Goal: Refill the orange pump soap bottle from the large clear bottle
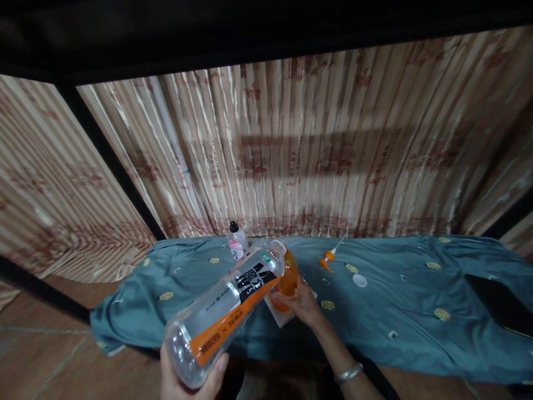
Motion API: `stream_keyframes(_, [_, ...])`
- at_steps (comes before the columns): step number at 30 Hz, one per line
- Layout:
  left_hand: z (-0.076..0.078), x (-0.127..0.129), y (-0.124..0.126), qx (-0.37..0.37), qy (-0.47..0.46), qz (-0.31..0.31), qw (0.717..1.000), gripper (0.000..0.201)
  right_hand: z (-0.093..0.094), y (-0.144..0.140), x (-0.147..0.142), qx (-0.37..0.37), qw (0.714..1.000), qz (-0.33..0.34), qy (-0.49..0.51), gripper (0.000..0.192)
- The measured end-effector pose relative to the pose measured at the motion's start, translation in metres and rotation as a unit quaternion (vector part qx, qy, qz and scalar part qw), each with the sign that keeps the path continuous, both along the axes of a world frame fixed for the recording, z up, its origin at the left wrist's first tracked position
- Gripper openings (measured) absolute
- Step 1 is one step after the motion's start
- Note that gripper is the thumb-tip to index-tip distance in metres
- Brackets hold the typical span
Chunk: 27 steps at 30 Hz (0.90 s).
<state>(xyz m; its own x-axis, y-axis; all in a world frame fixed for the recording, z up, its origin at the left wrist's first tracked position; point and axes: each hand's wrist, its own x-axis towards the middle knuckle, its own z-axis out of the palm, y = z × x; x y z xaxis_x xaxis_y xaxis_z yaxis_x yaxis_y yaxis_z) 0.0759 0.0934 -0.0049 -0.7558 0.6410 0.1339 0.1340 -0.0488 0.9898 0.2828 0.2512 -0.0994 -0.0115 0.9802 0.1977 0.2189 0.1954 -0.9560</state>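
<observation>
While both hands are at work over the near edge of the table, the scene reads as follows.

Left hand: the left hand (187, 375) is wrapped around the base of a large clear plastic bottle (227, 314), thumb on one side and fingers on the other, clamped on it.
Clear bottle: it has a black and orange label and is tipped steeply, base low toward the camera, open mouth up and away, the mouth right at the top of the orange bottle (287, 280).
Right hand: the right hand (302, 303) is closed on the lower side of the orange bottle, fingers curled against it; a silver bangle (348, 373) sits on the wrist.
Orange bottle: it stands near the front edge of the table, about the middle, on a white sheet (285, 315) that shows under it.
Table: the table (416, 311) is covered by a teal cloth with small yellow motifs.
Back edge: a small white bottle with a black cap (236, 241) stands just behind the clear bottle's mouth.
Pump: an orange pump head with a white tube (328, 258) lies on the cloth right of the orange bottle, apart from it.
Cap: a white round cap (360, 280) lies near the pump.
Right end: a dark flat object (497, 303) lies there.
Behind: a striped curtain (312, 150) hangs along the back edge.
</observation>
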Motion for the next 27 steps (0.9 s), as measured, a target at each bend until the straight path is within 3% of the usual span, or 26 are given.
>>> stream_keyframes(27, [0.011, 0.008, -0.002, 0.021, 0.002, -0.002, 1.000, 0.103, 0.008, -0.002, 0.001, -0.032, 0.999, 0.001, 0.025, 0.071])
